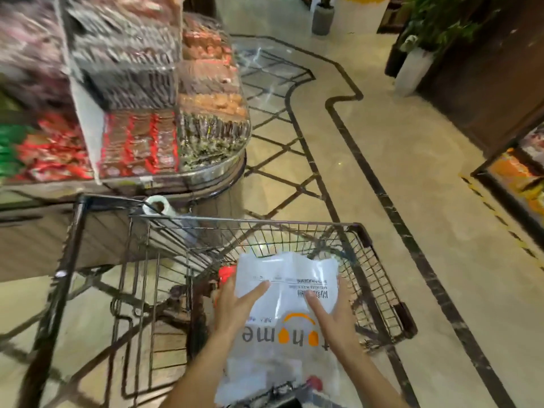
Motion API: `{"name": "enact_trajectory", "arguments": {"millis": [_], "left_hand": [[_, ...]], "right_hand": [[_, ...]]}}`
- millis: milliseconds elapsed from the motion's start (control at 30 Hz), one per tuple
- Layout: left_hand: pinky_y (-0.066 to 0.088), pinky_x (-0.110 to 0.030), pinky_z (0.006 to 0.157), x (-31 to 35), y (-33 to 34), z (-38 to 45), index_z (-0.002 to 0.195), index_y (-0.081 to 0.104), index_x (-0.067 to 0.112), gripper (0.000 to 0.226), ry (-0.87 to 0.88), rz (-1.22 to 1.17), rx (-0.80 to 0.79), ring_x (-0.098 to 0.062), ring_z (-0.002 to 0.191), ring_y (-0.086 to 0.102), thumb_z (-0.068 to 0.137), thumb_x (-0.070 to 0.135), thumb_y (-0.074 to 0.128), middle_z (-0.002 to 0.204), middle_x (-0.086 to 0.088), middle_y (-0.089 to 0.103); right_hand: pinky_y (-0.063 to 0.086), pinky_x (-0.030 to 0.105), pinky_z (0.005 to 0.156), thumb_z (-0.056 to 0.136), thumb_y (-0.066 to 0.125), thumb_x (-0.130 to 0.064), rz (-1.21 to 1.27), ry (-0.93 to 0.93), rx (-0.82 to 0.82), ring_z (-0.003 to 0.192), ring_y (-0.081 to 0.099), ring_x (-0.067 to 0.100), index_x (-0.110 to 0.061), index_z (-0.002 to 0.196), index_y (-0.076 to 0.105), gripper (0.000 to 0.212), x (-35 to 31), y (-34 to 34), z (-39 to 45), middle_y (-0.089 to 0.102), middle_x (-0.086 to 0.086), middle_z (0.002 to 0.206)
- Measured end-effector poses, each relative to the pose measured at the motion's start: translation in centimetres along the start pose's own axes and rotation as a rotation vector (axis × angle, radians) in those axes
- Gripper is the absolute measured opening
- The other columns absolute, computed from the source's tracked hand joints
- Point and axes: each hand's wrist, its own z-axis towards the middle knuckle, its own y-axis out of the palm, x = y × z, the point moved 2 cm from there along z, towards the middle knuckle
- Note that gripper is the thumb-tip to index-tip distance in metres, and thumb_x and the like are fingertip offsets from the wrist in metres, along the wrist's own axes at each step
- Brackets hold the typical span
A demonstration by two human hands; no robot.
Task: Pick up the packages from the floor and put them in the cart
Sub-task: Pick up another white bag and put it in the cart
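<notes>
Far left: snack display stand (141, 113), blurred, packets stacked in clear bins. Below it, wire cart (294, 228) on tiled floor (397, 172), small bag roll (157, 205) near cart's far-left corner. Left hand (235, 301) at left edge of white package (282, 313), thumb on top, fingers hidden under, clamped on it. Package held above cart basket, orange logo facing up. Something red (226, 273) inside cart, mostly hidden. Right hand (335, 313) grips package's right edge, thumb on top. Far right: potted plants (426, 30), dark shelving.
</notes>
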Motion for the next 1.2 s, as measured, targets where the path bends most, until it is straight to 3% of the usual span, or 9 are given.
{"name": "enact_trajectory", "arguments": {"millis": [100, 200, 367, 467, 600, 767, 900, 1100, 1200], "left_hand": [[0.045, -0.025, 0.088, -3.5, -0.2, 0.2, 0.130, 0.066, 0.014, 0.085, -0.123, -0.004, 0.099, -0.015, 0.118, 0.060, 0.064, 0.065, 0.087, 0.128, 0.004, 0.065], [0.056, -0.043, 0.096, -8.8, -0.7, 2.0, 0.135, 0.064, 0.016, 0.114, -0.214, -0.010, 0.239, -0.024, 0.116, 0.068, 0.047, 0.088, 0.077, 0.125, -0.005, 0.072], [0.056, -0.040, 0.086, -9.1, -1.1, 0.6, 0.136, 0.057, 0.024, 0.067, -0.251, 0.002, 0.297, -0.024, 0.104, 0.070, 0.078, 0.037, 0.088, 0.120, -0.006, 0.071], [0.051, -0.035, 0.089, -8.8, -0.9, 0.4, 0.138, 0.052, 0.030, 0.061, -0.228, 0.062, 0.274, -0.021, 0.109, 0.066, 0.085, 0.031, 0.084, 0.122, 0.000, 0.067], [0.047, -0.028, 0.079, -9.2, -0.2, 0.6, 0.140, 0.052, 0.023, 0.059, -0.196, 0.138, 0.304, -0.019, 0.109, 0.066, 0.089, 0.035, 0.079, 0.120, 0.001, 0.067], [0.058, -0.038, 0.086, -7.9, -0.7, -0.9, 0.138, 0.053, 0.031, 0.063, -0.179, 0.273, 0.299, -0.018, 0.111, 0.066, 0.084, 0.049, 0.078, 0.126, 0.006, 0.065], [0.036, -0.046, 0.118, -6.1, -2.6, -2.2, 0.161, 0.030, 0.021, 0.095, -0.113, 0.764, 0.311, -0.026, 0.147, 0.037, 0.086, 0.075, 0.055, 0.161, -0.005, 0.041], [0.037, -0.055, 0.116, -1.9, -7.2, -5.2, 0.150, 0.050, 0.017, 0.083, 0.155, 1.144, 0.423, -0.031, 0.141, 0.049, 0.089, 0.074, 0.046, 0.151, -0.012, 0.054], [0.016, -0.051, 0.126, 0.1, -11.0, -7.3, 0.161, 0.031, 0.027, 0.084, 0.143, 1.229, 0.484, -0.026, 0.155, 0.027, 0.094, 0.075, 0.037, 0.167, -0.005, 0.032]], "right_hand": [[0.039, 0.008, 0.094, 0.093, 0.076, -0.036, -0.071, 0.059, -0.159, 0.126, 0.054, 0.001, -0.035, 0.148, 0.033, 0.070, 2.9, 1.6, 2.0, 0.045, -0.034, 0.132], [0.038, 0.021, 0.112, 0.087, 0.076, -0.052, -0.113, 0.103, -0.297, 0.145, 0.041, 0.011, -0.024, 0.161, 0.026, 0.094, 4.5, 3.8, 3.7, 0.044, -0.008, 0.158], [0.018, 0.030, 0.122, 0.091, 0.074, -0.048, -0.153, 0.167, -0.405, 0.158, 0.021, 0.021, -0.015, 0.166, 0.010, 0.104, 5.9, 6.1, 5.9, 0.019, 0.004, 0.172], [0.024, 0.028, 0.117, 0.092, 0.074, -0.046, -0.139, 0.210, -0.443, 0.152, 0.032, 0.021, -0.015, 0.166, 0.012, 0.101, 6.3, 6.6, 7.1, 0.033, 0.003, 0.162], [0.038, 0.051, 0.120, 0.079, 0.073, -0.073, -0.162, 0.214, -0.463, 0.146, 0.042, 0.020, -0.038, 0.161, 0.016, 0.106, 7.6, 6.9, 7.8, 0.042, -0.007, 0.156], [0.031, 0.055, 0.123, 0.070, 0.062, -0.090, -0.222, 0.150, -0.502, 0.155, 0.030, 0.027, -0.041, 0.163, 0.005, 0.120, 6.1, 5.5, 8.3, 0.030, 0.000, 0.168], [0.028, 0.059, 0.123, 0.071, 0.046, -0.097, -0.466, 0.052, -0.517, 0.157, 0.022, 0.037, -0.033, 0.166, 0.005, 0.122, 4.9, 4.7, 8.4, 0.021, 0.009, 0.172], [0.016, 0.056, 0.126, 0.067, 0.017, -0.102, -0.808, -0.279, -0.515, 0.159, 0.012, 0.036, -0.030, 0.167, 0.006, 0.124, -2.2, 5.2, 6.6, 0.013, 0.010, 0.174], [0.015, 0.057, 0.125, 0.062, 0.002, -0.101, -0.932, -0.441, -0.520, 0.160, 0.008, 0.038, -0.035, 0.166, 0.001, 0.124, -6.3, 6.9, 5.1, 0.006, 0.007, 0.176]]}}
